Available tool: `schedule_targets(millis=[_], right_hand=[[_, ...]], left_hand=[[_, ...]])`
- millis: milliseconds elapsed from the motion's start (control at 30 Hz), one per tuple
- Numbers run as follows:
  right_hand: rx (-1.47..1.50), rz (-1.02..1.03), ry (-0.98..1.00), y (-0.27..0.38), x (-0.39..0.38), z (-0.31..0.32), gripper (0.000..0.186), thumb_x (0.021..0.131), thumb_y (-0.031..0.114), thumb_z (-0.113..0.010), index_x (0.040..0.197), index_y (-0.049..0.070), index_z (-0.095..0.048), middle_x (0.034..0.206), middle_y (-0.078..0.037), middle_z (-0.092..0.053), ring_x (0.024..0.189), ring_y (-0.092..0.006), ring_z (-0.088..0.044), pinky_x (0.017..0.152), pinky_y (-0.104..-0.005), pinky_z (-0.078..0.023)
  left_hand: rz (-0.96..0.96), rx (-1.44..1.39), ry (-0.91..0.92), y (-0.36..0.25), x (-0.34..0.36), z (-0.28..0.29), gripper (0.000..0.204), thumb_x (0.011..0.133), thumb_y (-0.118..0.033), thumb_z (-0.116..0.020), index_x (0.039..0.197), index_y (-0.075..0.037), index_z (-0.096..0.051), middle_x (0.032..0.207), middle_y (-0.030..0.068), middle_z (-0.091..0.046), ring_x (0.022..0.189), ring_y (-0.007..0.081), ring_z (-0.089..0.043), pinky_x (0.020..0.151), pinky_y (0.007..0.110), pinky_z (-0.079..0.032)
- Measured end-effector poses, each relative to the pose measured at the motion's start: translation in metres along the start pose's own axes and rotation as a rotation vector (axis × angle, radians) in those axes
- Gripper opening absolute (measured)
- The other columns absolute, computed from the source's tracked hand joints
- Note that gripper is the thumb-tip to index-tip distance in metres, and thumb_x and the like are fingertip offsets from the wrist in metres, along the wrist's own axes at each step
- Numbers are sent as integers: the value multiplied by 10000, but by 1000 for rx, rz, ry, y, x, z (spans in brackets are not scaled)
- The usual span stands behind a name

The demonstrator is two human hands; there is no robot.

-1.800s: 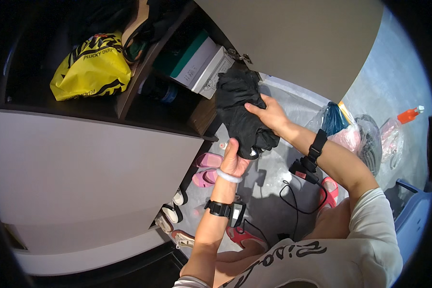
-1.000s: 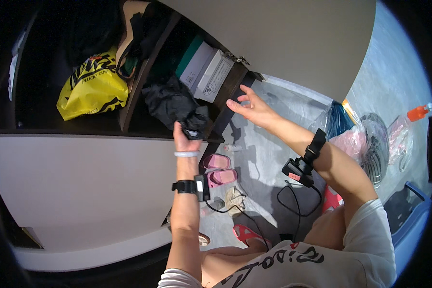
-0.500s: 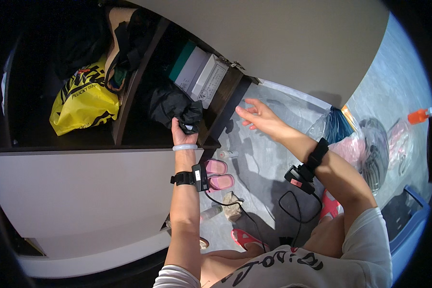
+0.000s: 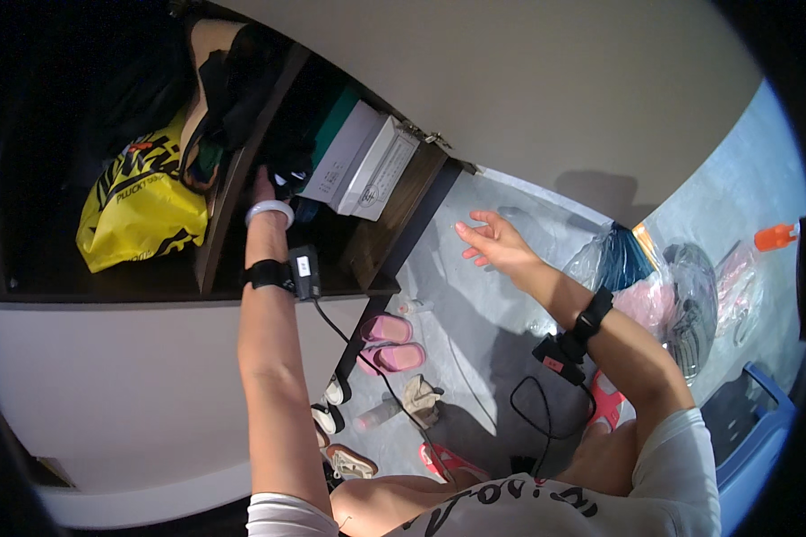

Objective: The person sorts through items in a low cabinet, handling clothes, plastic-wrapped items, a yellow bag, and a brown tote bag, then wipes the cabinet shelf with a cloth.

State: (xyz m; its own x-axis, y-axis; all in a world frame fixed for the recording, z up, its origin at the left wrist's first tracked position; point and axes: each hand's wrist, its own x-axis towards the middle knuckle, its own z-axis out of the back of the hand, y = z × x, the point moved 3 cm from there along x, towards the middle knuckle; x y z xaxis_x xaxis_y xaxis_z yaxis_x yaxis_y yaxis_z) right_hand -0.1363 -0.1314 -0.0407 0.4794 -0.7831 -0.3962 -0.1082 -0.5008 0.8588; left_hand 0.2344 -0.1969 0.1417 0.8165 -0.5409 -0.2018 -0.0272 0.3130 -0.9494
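My left hand [image 4: 262, 188] reaches deep into a dark shelf compartment, wrist ringed by a pale bangle and a black band. It is closed on a black garment [image 4: 288, 168] pressed against the back of the shelf; its fingers are mostly hidden in the dark cloth. My right hand [image 4: 493, 242] hovers in the air outside the cupboard, fingers spread and empty, over the grey floor. White boxes [image 4: 367, 166] lie just right of the garment on the same shelf.
A yellow bag [image 4: 139, 210] sits in the neighbouring compartment with dark clothes above it. A wooden divider [image 4: 242, 170] separates the two. Pink slippers [image 4: 390, 345], other shoes [image 4: 340, 394], plastic bags [image 4: 654, 286] and a blue bin [image 4: 748, 421] lie on the floor.
My left hand carried the black garment from in front of me into the shelf and pushed it deeper. My right hand let go of it and now hangs free.
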Motion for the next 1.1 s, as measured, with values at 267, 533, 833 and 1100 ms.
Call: schedule_targets(millis=[267, 533, 833, 1100], right_hand=[[27, 14, -2, -12, -38, 27, 752, 941, 484, -629, 1438, -20, -371, 1152, -99, -615, 960, -166, -621, 826, -303, -489], [5, 14, -56, -10, -56, 44, 652, 874, 470, -723, 1271, -16, -546, 1038, -116, -621, 844, -154, -631, 718, -285, -503], [-626, -13, 195, -23, -20, -32, 528, 853, 452, -718, 1117, 0, -652, 888, -109, -700, 746, -177, -670, 677, -329, -531], [-1146, -175, 308, 111, -19, 202, 363, 961, 343, -626, 764, 47, -704, 666, -1, -630, 571, -86, -578, 527, -249, -479]], left_hand=[[-410, 1627, -76, -45, 60, -21, 853, 934, -448, -614, 1578, -197, -115, 1626, 104, -202, 1468, 303, -264, 1166, 458, -313], [-439, 1172, -310, 3, 121, -16, 715, 986, -610, -333, 1415, -62, -497, 1485, 190, -448, 1320, 381, -462, 1080, 481, -362], [-788, 596, 27, -7, 20, 51, 586, 1020, -446, -455, 1389, 8, -498, 1428, 172, -508, 1294, 283, -489, 1085, 394, -368], [-404, 255, 795, 123, -179, -31, 432, 1047, -312, -489, 1356, -17, -548, 1392, 121, -550, 1301, 203, -495, 1084, 358, -389]])
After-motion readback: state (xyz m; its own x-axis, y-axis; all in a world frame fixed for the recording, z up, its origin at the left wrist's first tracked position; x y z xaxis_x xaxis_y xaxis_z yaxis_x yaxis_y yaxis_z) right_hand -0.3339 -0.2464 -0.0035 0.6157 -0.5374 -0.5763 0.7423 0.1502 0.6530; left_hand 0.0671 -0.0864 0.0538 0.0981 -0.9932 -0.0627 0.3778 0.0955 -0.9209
